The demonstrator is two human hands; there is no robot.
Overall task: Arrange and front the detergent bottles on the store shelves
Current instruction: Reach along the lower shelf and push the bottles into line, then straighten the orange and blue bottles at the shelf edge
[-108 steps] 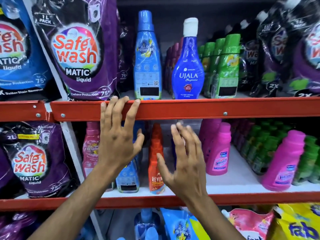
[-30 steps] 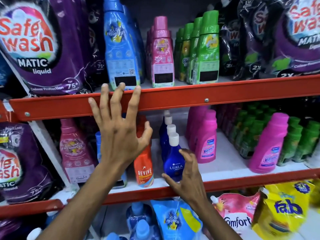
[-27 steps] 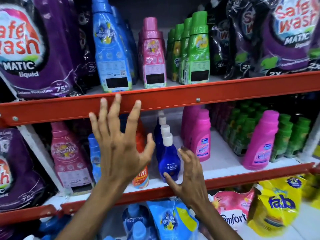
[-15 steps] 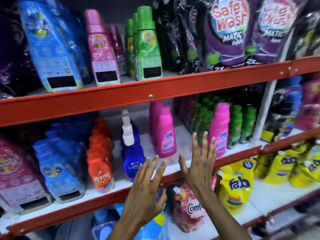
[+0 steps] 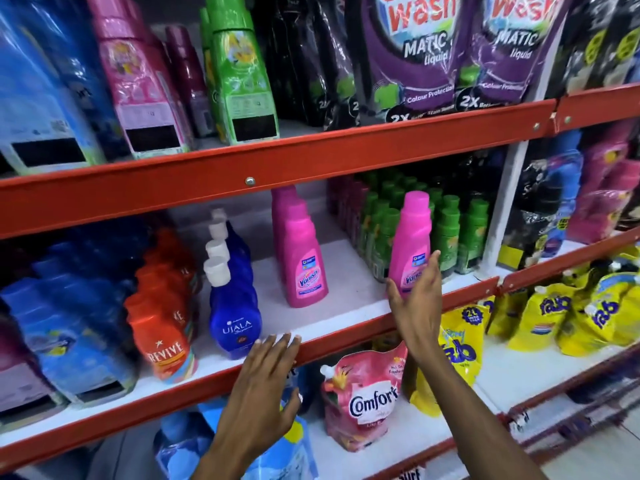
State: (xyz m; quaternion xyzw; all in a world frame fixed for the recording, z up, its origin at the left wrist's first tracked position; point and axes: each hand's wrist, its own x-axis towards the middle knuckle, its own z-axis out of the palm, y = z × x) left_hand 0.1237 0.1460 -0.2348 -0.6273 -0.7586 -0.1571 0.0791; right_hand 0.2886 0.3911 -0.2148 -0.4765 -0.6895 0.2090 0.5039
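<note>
A lone pink Vanish bottle (image 5: 412, 237) stands at the front right of the middle shelf (image 5: 346, 317). My right hand (image 5: 415, 303) is open around its lower part, thumb on its left and fingers on its right, not clearly gripping. A row of pink Vanish bottles (image 5: 301, 258) stands to the left, then a row of blue Ujala bottles (image 5: 235, 306) and orange Revive bottles (image 5: 166, 327). My left hand (image 5: 266, 386) is open, fingertips at the red shelf edge below the Ujala bottle, holding nothing.
Green bottles (image 5: 446, 230) fill the shelf behind the lone pink one. The top shelf holds blue, pink and green bottles (image 5: 242, 71) and purple Safe Wash pouches (image 5: 422, 53). Below lie a pink Comfort pouch (image 5: 363, 400) and yellow Fab pouches (image 5: 554, 313).
The view swung right and down. My left hand dropped from the upper shelf beam to the middle shelf edge. My right hand left the Ujala bottle and reached the lone pink Vanish bottle.
</note>
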